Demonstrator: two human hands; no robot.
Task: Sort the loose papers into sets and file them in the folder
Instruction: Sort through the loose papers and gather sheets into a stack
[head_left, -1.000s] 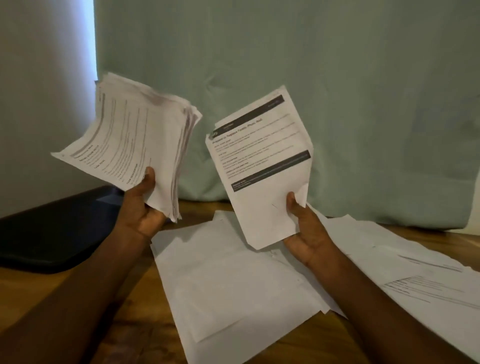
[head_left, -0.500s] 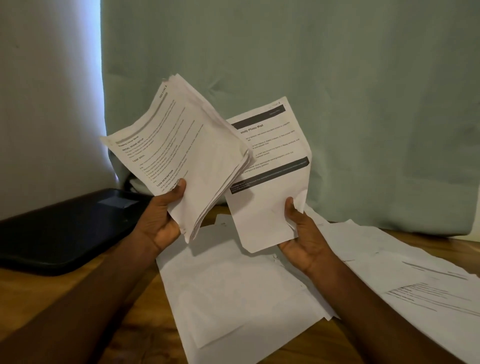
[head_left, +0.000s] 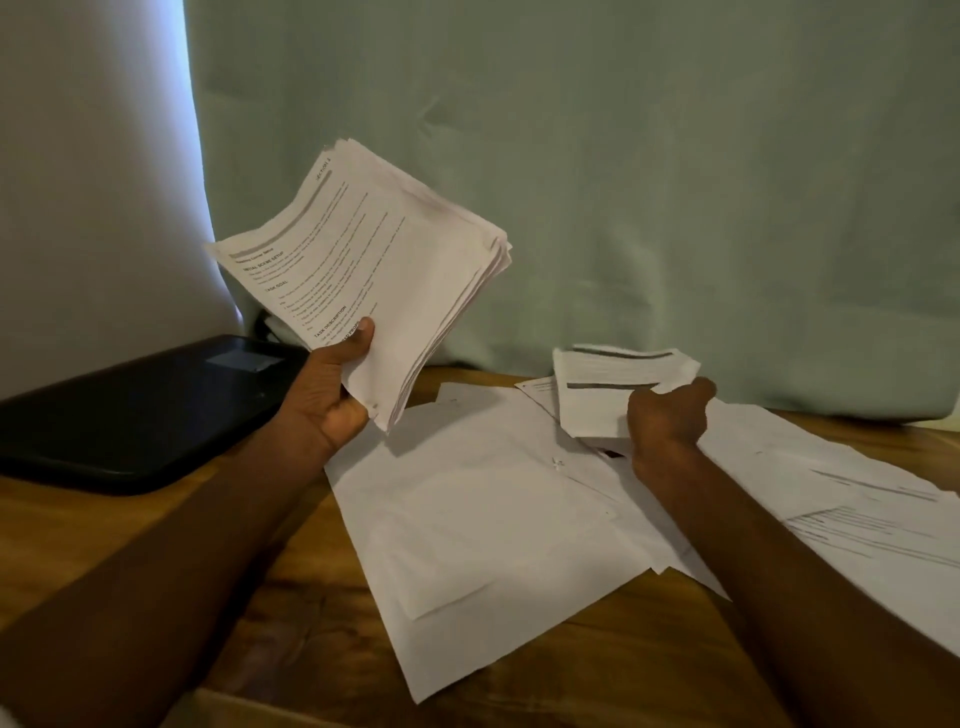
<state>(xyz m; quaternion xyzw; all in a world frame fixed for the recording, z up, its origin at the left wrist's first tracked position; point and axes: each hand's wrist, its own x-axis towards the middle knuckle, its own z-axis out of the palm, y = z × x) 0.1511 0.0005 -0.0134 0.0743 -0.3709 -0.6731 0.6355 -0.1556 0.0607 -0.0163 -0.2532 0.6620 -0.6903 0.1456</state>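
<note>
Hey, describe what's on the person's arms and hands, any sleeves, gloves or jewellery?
Both forearms are bare as far as the frame shows: no sleeves in view. The left hand and right hand wear no gloves, and no rings, watch or bracelet show.

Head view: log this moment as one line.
left hand: holds paper stack raised | right hand: grips black-barred sheet low over loose papers | black folder: closed

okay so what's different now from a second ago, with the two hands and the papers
The right hand has carried its single sheet down and away, low over the loose papers on the table, still gripping it. The left hand swung its stack rightward, still holding it up. Black folder unmoved.
</note>
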